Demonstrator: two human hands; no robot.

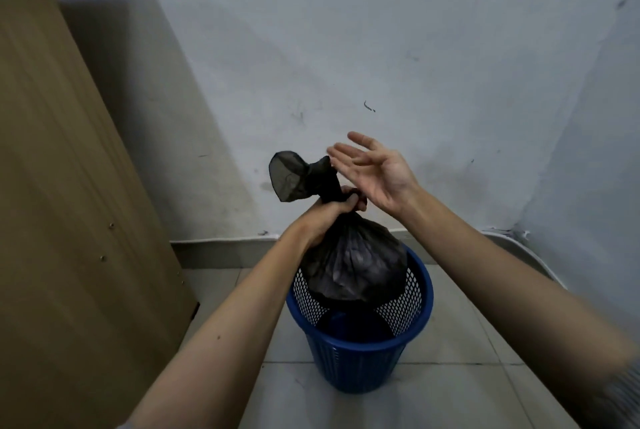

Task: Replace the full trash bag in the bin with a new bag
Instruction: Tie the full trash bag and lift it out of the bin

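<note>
At frame center, the left hand grips the black trash bag's neck above the blue mesh bin; the right hand hovers beside it, fingers spread, holding nothing.

the bin stands low in the centre of the frame, and its mouth is blocked at the far side by the full black bag, whose bulk sits above the rim; only the near part of the opening shows free. the left hand grips the bag's neck, and the right hand, fingers spread, fills the space just above it. a brown panel walls off the left. the wall closes the back. tiled floor lies open right of the bin.
</note>
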